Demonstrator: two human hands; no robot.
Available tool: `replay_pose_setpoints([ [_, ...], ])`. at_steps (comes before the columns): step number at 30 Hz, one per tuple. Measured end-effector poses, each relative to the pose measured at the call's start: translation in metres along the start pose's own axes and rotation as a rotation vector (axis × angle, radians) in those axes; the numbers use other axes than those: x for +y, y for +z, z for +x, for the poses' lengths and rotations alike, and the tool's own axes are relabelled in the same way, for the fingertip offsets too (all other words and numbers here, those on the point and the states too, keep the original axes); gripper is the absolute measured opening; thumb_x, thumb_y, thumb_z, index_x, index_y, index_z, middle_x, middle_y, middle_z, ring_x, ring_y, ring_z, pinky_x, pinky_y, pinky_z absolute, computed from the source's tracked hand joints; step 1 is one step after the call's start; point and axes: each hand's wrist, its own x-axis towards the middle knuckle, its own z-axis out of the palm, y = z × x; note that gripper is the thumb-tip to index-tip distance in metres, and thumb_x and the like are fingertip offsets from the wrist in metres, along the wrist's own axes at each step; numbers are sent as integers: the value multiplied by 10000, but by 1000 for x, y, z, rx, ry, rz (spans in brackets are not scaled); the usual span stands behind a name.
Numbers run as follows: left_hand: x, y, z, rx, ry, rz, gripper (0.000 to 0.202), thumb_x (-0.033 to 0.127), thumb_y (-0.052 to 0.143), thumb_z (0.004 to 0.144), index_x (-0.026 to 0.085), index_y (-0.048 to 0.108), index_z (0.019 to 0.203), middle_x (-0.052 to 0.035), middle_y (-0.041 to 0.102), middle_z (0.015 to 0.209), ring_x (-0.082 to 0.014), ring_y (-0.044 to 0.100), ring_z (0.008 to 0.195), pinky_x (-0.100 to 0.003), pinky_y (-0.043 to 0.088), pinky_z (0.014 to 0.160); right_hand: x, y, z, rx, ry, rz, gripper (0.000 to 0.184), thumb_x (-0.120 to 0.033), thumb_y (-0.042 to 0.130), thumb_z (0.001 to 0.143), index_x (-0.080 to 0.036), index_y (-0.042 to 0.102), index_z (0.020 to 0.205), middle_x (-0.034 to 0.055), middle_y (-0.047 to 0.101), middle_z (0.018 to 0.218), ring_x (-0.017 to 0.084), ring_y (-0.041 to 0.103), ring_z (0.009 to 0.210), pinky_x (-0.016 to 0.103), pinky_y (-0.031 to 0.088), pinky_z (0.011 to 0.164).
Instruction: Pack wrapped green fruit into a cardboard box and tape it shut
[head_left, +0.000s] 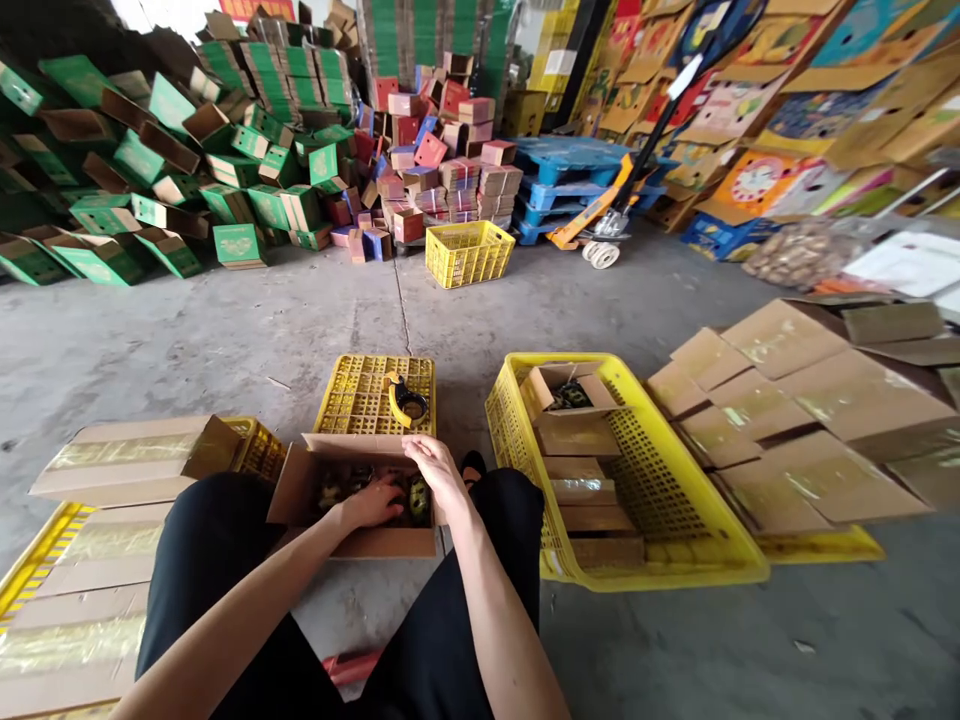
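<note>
An open cardboard box point(352, 543) sits between my knees with dark and green items point(418, 497) inside. My left hand point(373, 503) reaches down into the box among those items, fingers curled; what they grip is hidden. My right hand point(435, 470) rests on the box's right edge beside the contents, fingers bent over it. Just beyond the box lies an upturned yellow crate point(356, 395) with a yellow tape dispenser point(405, 400) on top.
A yellow basket point(675, 540) at right holds taped and open boxes. Flattened cartons point(810, 400) lie further right, sealed cartons point(112, 460) at left. Green boxes point(150, 170), red boxes point(442, 150), a yellow basket point(469, 252) and a pallet jack point(607, 220) stand behind.
</note>
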Motion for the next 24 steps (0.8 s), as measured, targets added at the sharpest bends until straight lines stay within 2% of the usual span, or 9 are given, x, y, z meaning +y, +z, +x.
replay_pose_setpoints([
  [3,4,2,1,-45,41,-18,256,239,620,946,178,826,1085,-142,551,1619,-321,649,1353,-434,458,1210,-1,-1,-1,32,-13,-15,209,-363,653,954,-205,763,1035,105,811,1178,252,750,1193,419,552,1097],
  [6,-5,-7,-17,21,48,-33,411,190,593,940,212,759,1315,-118,555,1621,-293,594,1427,-425,439,1234,-2,-2,0,59,-27,-46,176,-319,643,959,-212,766,1025,87,817,1153,243,757,1170,410,567,1077],
  [10,-26,-30,-70,519,-27,5,400,223,501,1007,201,745,1323,-138,661,1485,-302,633,1353,-475,482,1194,-9,-7,-4,84,-56,-124,154,-292,651,959,-226,773,1025,69,818,1105,250,767,1118,418,592,1029],
  [13,-41,-40,-115,841,-85,124,377,298,528,1026,227,726,1340,-132,625,1514,-358,568,1400,-569,453,1200,-17,-11,-10,91,-85,-191,162,-269,644,961,-224,774,1047,88,809,1102,270,766,1080,439,593,1012],
  [15,-48,-39,-137,974,-208,142,491,320,578,995,223,630,1473,-169,543,1587,-399,507,1463,-619,442,1192,-21,-13,-15,124,-167,-296,185,-236,612,970,-216,768,1067,109,797,1114,277,752,1081,459,574,1045],
  [17,-52,-35,-147,990,-333,46,697,309,591,964,206,433,1634,-203,538,1582,-392,560,1430,-582,521,1119,-23,-14,-19,198,-310,-469,212,-200,577,974,-209,765,1072,128,781,1160,291,706,1180,492,513,1135],
  [19,-56,-32,-147,916,-427,-119,816,263,566,942,188,279,1702,-189,662,1446,-340,703,1260,-472,607,987,-22,-16,-23,273,-417,-634,252,-160,556,957,-204,767,1088,143,751,1262,309,624,1329,527,424,1224],
  [21,-60,-34,-143,839,-481,-262,825,213,542,917,182,286,1701,-138,778,1239,-287,789,1034,-385,629,875,-21,-21,-24,260,-381,-698,363,-108,537,912,-210,757,1182,136,717,1360,303,600,1374,512,418,1236],
  [24,-65,-45,-138,856,-489,-369,801,190,540,888,202,376,1672,-80,819,1084,-249,798,895,-346,615,841,-20,-29,-21,153,-243,-693,584,-50,485,861,-245,690,1372,89,748,1335,261,698,1245,419,520,1140],
])
